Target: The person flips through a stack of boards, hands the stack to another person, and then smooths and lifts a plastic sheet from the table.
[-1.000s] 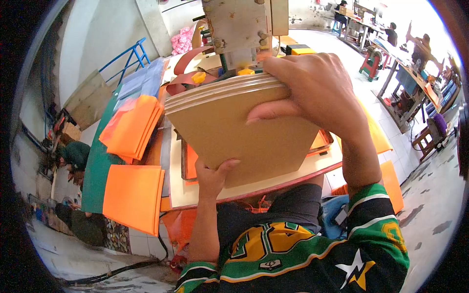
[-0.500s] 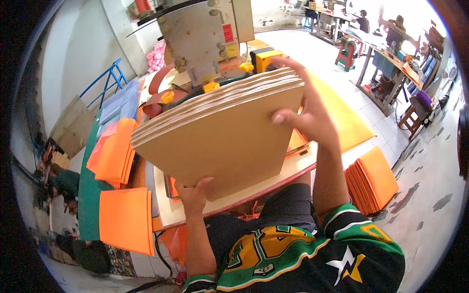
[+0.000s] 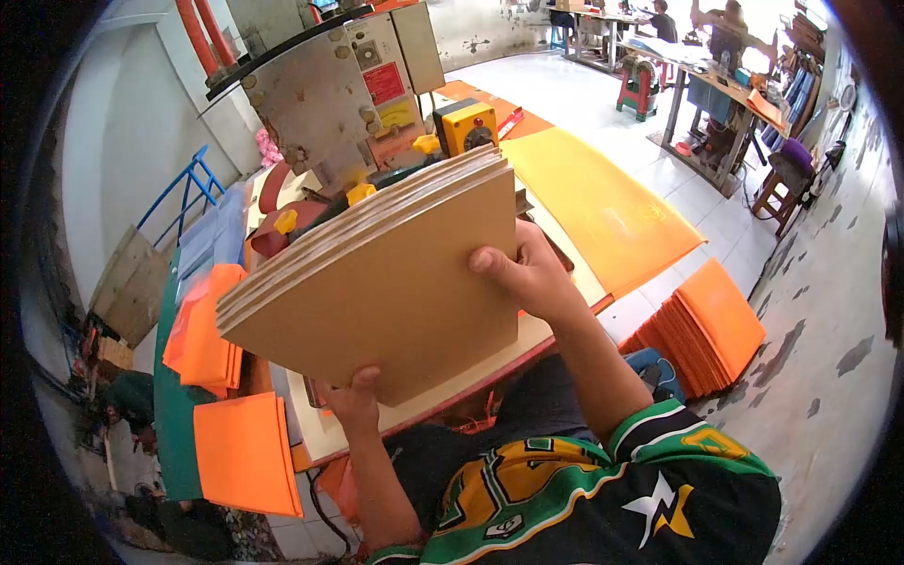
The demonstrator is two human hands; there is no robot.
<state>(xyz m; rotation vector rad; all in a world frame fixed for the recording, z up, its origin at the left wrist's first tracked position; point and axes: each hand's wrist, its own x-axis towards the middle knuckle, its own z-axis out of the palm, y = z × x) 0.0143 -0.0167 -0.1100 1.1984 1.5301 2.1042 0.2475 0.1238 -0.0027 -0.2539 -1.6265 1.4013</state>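
Observation:
A stack of brown boards with pale layered edges is tilted up in front of me, over the cream work board. At its lower left edge, my left hand grips it with the thumb on the front face. My right hand holds the right edge, thumb on the front and fingers hidden behind. Just beyond the stack stands a grey metal machine with yellow knobs. The stack hides most of the middle of the work board.
Orange sheets and another orange pile lie at the left. A yellow-orange sheet spreads to the right, above a tall orange stack. A yellow control box sits by the machine. People are at far tables.
The right hand has moved from the stack's top edge down to its right edge. The stack has shifted left in view, and the view has turned rightward.

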